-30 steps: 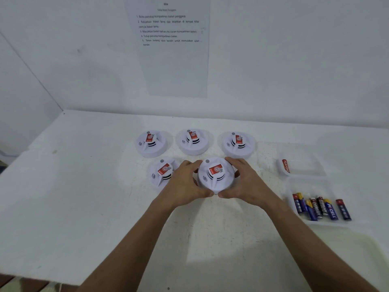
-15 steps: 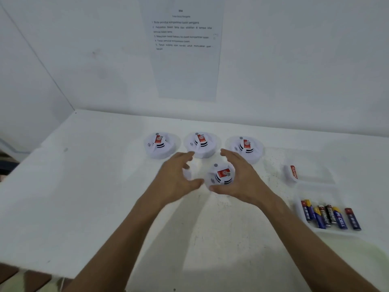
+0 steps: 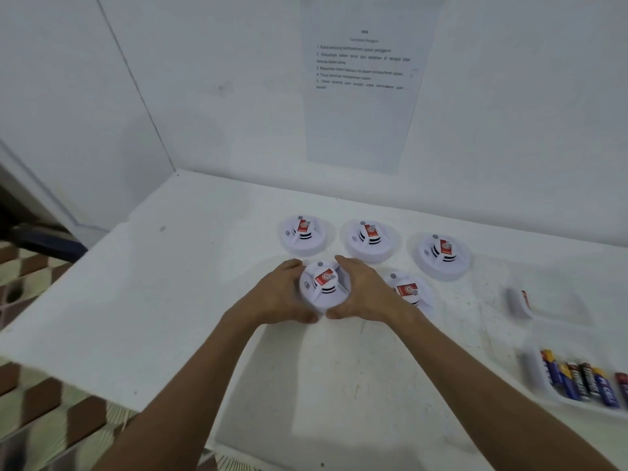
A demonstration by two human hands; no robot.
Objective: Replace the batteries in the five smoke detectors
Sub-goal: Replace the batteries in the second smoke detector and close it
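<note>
A: Smoke detector (image 3: 324, 287), front-left of five, on worktop (image 3: 170, 300)?
B: Yes. Left hand (image 3: 277, 297) and right hand (image 3: 365, 294) grip its sides, fingers curled round the rim.
A: Surroundings?
B: Four detectors behind and right; batteries (image 3: 582, 382) in tray (image 3: 533, 372), far right.

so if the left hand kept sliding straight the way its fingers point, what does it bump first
Probably the back-left smoke detector, just beyond the left hand, which grips the front detector; depth is hard to judge.

No legible text on wall sheet (image 3: 363, 96).
</note>
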